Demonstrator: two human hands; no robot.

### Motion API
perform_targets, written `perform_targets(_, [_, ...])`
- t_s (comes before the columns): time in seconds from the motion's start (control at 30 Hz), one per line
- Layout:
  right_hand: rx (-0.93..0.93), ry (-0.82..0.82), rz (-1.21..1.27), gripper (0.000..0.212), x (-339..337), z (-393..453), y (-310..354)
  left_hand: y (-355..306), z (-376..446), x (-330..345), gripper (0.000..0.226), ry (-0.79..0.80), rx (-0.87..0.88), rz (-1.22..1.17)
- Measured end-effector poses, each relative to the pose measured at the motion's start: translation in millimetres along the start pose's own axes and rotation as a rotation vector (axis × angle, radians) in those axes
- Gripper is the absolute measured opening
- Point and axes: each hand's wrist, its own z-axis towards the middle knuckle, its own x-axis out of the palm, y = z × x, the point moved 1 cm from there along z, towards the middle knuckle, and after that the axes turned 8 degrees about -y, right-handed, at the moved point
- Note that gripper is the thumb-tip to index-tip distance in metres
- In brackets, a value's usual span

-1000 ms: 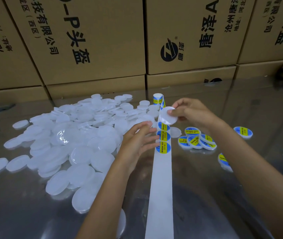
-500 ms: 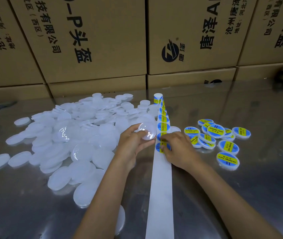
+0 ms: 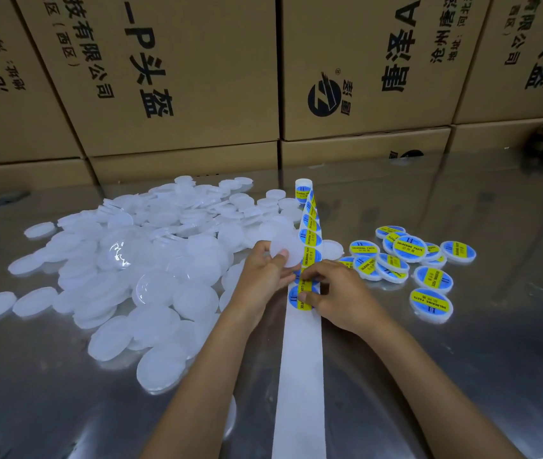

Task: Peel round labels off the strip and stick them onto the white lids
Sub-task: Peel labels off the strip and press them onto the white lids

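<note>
Your left hand [image 3: 265, 270] held one white lid [image 3: 286, 251], the thumb pressed on its face and the fingers curled behind it, right against the left edge of the label strip [image 3: 301, 366]. Your right hand [image 3: 339, 294] lay over the strip, its fingertips [image 3: 303, 296] bent down and pinching at the nearest round label [image 3: 299, 301], blue with a yellow band; whether the label's edge had lifted, you could not tell from this view. Nearer to you the strip was bare white backing running along the shiny metal table [image 3: 462, 359]; beyond your hands it carried more labels up to the roll [image 3: 303, 188] standing at the far end. The heap of unlabelled lids [image 3: 151, 260] spread out left of the strip, several overlapping. The labelled lids [image 3: 409, 256] sat in a loose cluster to the right of the strip, some stacked on each other. Printed cardboard cartons [image 3: 177, 77] stood in a row along the back of the table
</note>
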Motion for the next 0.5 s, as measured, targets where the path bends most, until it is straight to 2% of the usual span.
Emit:
perform_targets(0.2, [0.022, -0.015, 0.080, 0.016, 0.4, -0.7, 0.3, -0.3, -2.9, -1.4, 0.013, 0.049, -0.015, -0.025])
perform_targets(0.37, [0.059, -0.039, 0.189, 0.024, -1.6, -3.7, 2.7, -0.6, -3.0, -2.7, 0.022, 0.065, -0.025, 0.013])
perform_targets(0.5, [0.142, -0.035, 0.263, 0.017, -1.6, -2.8, 3.6, -0.9, -1.8, -2.0, 0.028, 0.052, -0.031, 0.037])
